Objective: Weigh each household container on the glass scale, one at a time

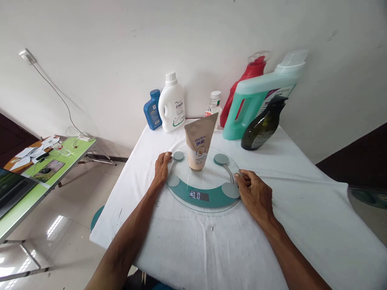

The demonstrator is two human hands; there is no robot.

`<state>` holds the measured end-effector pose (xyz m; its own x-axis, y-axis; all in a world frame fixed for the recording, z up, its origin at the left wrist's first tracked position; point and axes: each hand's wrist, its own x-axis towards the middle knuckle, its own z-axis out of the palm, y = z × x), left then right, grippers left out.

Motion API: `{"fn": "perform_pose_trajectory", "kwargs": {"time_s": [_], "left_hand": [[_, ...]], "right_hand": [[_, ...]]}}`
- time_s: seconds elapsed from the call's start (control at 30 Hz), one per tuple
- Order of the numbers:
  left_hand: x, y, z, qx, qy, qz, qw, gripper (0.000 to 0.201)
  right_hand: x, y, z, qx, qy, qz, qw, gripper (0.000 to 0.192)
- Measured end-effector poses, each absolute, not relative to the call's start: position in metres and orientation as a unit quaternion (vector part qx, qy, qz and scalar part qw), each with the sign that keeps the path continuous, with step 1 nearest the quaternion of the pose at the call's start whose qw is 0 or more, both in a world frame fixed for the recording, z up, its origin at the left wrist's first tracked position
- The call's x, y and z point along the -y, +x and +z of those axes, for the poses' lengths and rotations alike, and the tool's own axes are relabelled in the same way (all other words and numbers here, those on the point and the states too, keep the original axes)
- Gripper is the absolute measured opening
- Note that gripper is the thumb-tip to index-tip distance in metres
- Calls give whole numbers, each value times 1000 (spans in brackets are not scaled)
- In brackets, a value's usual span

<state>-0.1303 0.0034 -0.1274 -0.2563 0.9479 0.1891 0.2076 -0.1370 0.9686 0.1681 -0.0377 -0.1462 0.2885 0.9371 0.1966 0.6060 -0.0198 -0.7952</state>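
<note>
At nine o'clock from the scale [208, 181], we see a green side desk [75, 153] with papers [34, 155] and a dark laptop [13, 189], over tiled floor [75, 237]. On our white-clothed desk [193, 241], against a pale wall [121, 48], a blue bottle [153, 109] and a white jug [172, 105] with Chinese print stand at eleven. Our left hand [162, 167] curls at the scale's ten-o'clock rim; we cannot tell whether it grips. The beige tube [199, 141] stands on the scale near its middle, long axis almost upright, cap down, crimped end toward twelve, "Rejoice 飘柔" facing us. The lit display [199, 196] looks inverted. Our right hand [255, 193] pinches the three-o'clock rim; a green jug [246, 108] and a dark bottle [261, 127] stand at one.
</note>
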Motion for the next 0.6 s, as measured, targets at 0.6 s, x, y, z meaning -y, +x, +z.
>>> {"fn": "perform_pose_trajectory", "kwargs": {"time_s": [0.6], "left_hand": [[-3, -130, -127, -573, 519, 543, 329, 58]], "right_hand": [[38, 169, -148, 567, -685, 196, 414, 54]]}}
